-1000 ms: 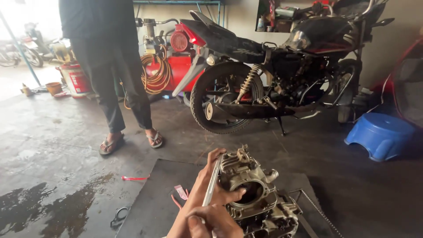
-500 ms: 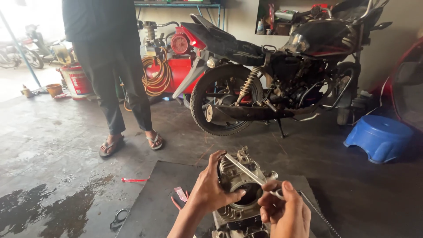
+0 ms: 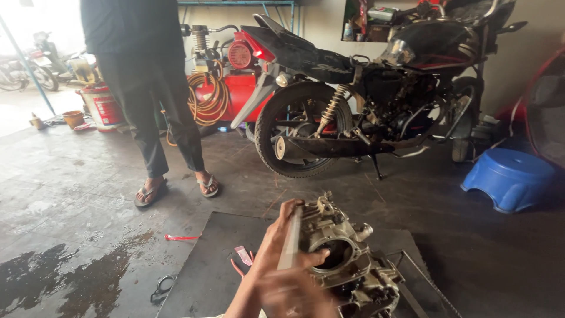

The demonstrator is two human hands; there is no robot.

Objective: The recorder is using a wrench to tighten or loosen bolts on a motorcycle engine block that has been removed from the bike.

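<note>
A grey metal engine part (image 3: 347,265) with a round bore rests on a dark mat (image 3: 212,271) in front of me. My left hand (image 3: 276,244) grips its left edge, thumb curled toward the bore. My right hand (image 3: 294,294) is blurred at the bottom of the view, just below the left hand. It holds a long flat metal tool (image 3: 291,235) that stands nearly upright against the left side of the engine part.
A black motorcycle (image 3: 365,100) is parked behind the mat, with a red air compressor and coiled hose (image 3: 229,88) behind it. A person in sandals (image 3: 153,118) stands at the left. A blue stool (image 3: 509,176) sits at the right, wet patches (image 3: 65,282) at the left, small red bits (image 3: 182,237) nearby.
My right hand has swung from the engine part's right side to the bottom centre. The metal tool went from lying across the top to standing upright at the left.
</note>
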